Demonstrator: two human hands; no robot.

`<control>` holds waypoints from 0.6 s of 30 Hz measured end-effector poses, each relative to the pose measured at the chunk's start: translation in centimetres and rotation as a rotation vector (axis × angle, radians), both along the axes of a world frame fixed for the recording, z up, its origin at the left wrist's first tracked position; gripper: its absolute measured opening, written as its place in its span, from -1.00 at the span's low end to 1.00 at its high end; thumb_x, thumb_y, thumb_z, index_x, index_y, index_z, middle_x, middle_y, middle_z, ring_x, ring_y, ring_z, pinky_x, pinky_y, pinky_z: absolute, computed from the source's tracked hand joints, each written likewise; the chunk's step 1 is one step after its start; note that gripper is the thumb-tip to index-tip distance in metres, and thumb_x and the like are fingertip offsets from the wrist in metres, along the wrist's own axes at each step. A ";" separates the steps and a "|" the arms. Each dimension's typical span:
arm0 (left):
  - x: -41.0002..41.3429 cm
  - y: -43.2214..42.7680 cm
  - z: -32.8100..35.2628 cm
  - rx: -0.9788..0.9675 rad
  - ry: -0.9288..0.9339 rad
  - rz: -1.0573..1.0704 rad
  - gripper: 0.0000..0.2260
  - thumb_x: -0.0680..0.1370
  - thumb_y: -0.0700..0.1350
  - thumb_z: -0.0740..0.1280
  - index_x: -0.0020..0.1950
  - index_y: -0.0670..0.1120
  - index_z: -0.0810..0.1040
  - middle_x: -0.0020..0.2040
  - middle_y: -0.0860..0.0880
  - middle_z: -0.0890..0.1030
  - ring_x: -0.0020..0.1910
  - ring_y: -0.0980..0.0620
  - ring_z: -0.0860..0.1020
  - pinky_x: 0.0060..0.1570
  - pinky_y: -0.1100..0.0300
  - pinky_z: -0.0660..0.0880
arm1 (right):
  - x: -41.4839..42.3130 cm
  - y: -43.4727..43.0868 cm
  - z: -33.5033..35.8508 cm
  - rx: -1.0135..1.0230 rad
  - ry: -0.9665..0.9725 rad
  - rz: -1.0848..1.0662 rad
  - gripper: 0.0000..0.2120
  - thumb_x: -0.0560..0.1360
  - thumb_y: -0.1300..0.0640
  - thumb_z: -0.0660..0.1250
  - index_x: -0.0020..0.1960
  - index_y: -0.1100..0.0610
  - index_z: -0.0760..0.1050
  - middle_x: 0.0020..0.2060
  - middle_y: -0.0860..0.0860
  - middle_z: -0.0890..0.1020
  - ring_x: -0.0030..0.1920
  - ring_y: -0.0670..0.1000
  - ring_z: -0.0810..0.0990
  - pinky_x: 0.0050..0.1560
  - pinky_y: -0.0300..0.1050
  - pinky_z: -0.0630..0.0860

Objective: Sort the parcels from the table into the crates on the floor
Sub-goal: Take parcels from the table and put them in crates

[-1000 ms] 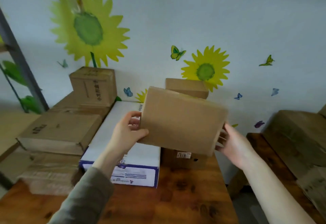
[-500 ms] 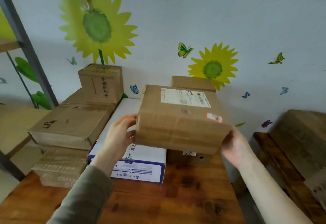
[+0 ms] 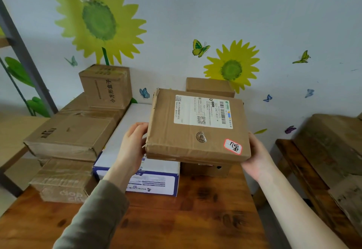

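- Across the near part of the scene, the wooden table (image 3: 195, 219) carried cartons along its far and left sides.
- At the left, a flat brown carton (image 3: 68, 137) lay on top of a stack, with a small upright carton (image 3: 105, 86) beyond it.
- A white box (image 3: 125, 137) lay just right of that stack.
- The parcel (image 3: 188, 143) was held above the table, its top face tilted towards the camera.
- The left hand (image 3: 133, 147) gripped the parcel's left edge; the right hand (image 3: 256, 156) gripped its near right corner.
- A shipping label (image 3: 203, 111) occupied the far half of the top face.
- A red-edged sticker (image 3: 233, 146) sat by the near right corner.
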State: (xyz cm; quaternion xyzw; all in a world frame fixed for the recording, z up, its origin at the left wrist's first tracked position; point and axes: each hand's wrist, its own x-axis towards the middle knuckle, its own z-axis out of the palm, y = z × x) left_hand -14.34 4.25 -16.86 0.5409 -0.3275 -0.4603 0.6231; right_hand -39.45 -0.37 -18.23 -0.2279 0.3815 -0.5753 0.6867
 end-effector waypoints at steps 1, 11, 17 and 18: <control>-0.2 0.0 0.0 -0.003 0.006 0.003 -0.86 0.61 -0.13 0.17 0.04 -0.10 0.50 -0.05 -0.07 0.56 -0.11 0.02 0.54 -0.20 0.19 0.46 | -0.1 0.0 0.0 -0.001 -0.002 -0.001 -0.85 0.56 0.16 0.20 0.01 0.09 0.55 -0.21 0.06 0.71 -0.24 0.03 0.71 -0.35 -0.14 0.62; -1.1 -0.5 -2.4 0.094 -0.038 0.038 -0.86 0.61 -0.14 0.15 -0.03 -0.07 0.49 -0.08 -0.04 0.53 -0.15 0.07 0.51 -0.26 0.21 0.42 | -1.0 1.0 -2.5 0.072 0.019 -0.020 -0.81 0.54 0.19 0.21 0.10 0.10 0.54 -0.10 0.10 0.70 -0.13 0.06 0.69 -0.26 -0.12 0.62; -1.6 -1.0 -4.2 0.114 -0.120 -0.034 -0.86 0.61 -0.15 0.14 -0.10 -0.03 0.44 -0.09 -0.04 0.50 -0.19 0.06 0.47 -0.29 0.20 0.40 | -1.6 4.4 -3.6 0.076 0.088 -0.135 -0.82 0.57 0.18 0.18 0.04 0.09 0.56 -0.10 0.09 0.70 -0.09 0.06 0.67 -0.20 -0.08 0.60; -1.6 -1.1 -4.5 0.121 -0.132 -0.062 -0.87 0.60 -0.13 0.14 -0.10 -0.02 0.44 -0.08 -0.05 0.50 -0.17 0.04 0.47 -0.28 0.18 0.40 | -1.5 5.1 -3.7 0.080 0.088 -0.164 -0.82 0.57 0.17 0.18 0.05 0.09 0.55 -0.09 0.09 0.70 -0.08 0.06 0.67 -0.19 -0.07 0.59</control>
